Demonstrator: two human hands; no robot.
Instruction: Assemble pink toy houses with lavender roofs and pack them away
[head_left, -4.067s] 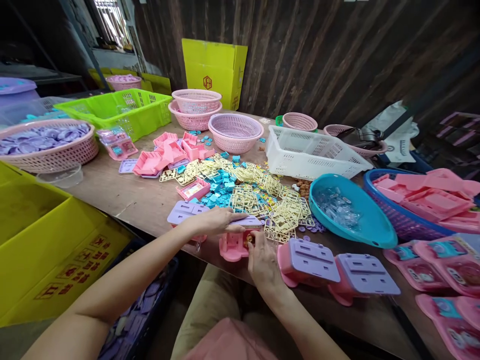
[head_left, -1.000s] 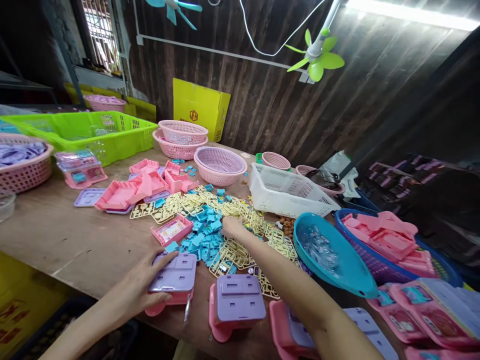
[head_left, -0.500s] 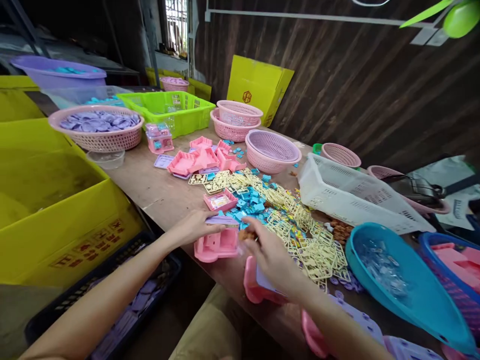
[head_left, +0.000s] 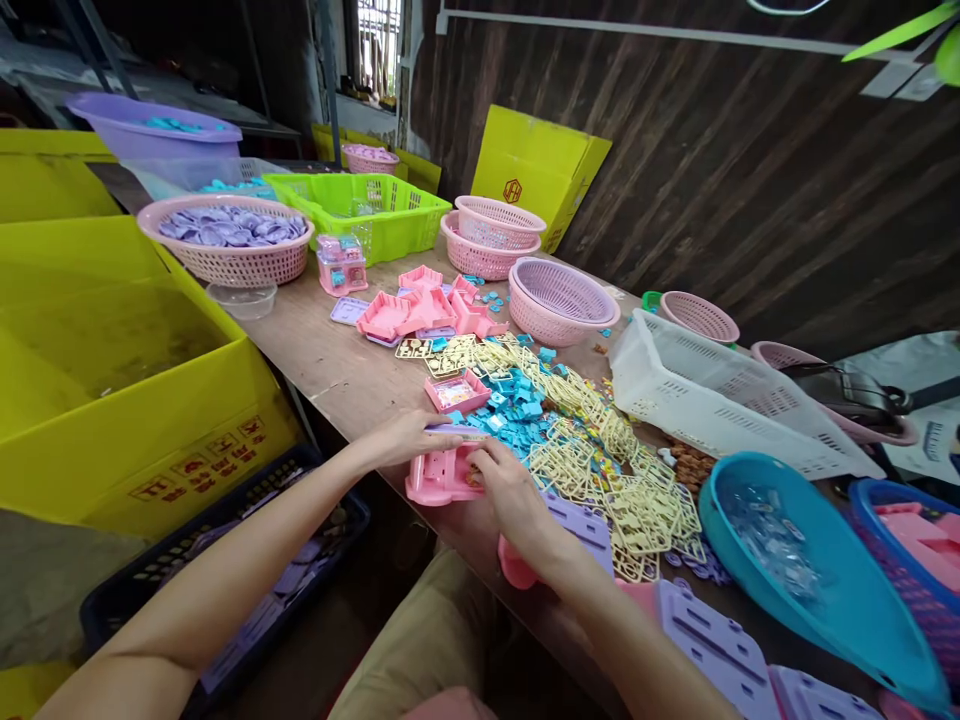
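Observation:
A pink plastic toy housing (head_left: 442,482) with a purple panel (head_left: 454,431) along its top stands at the table's near edge. My left hand (head_left: 401,438) grips it from the upper left, fingers over the purple panel. My right hand (head_left: 517,492) is closed, its fingertips at the housing's open right side; a small brownish bit shows beside them, but what they pinch is hidden. Just behind lies a pink tray-like part (head_left: 457,392) with a printed insert. Blue plastic pieces (head_left: 517,405) are heaped beyond my hands, and cream-coloured frames (head_left: 637,515) spread to the right.
Purple slotted panels (head_left: 709,640) on pink parts line the near right edge. A turquoise basin (head_left: 840,610) holds clear pieces, beside a white crate (head_left: 675,400). Pink housings (head_left: 416,312), a green crate (head_left: 397,232) and baskets stand farther back. A yellow box (head_left: 247,400) is at left.
My right hand has moved left from above the small brown pieces to the housing's opening, and its fingers have come together. My left hand still grips the housing. The view has shifted slightly.

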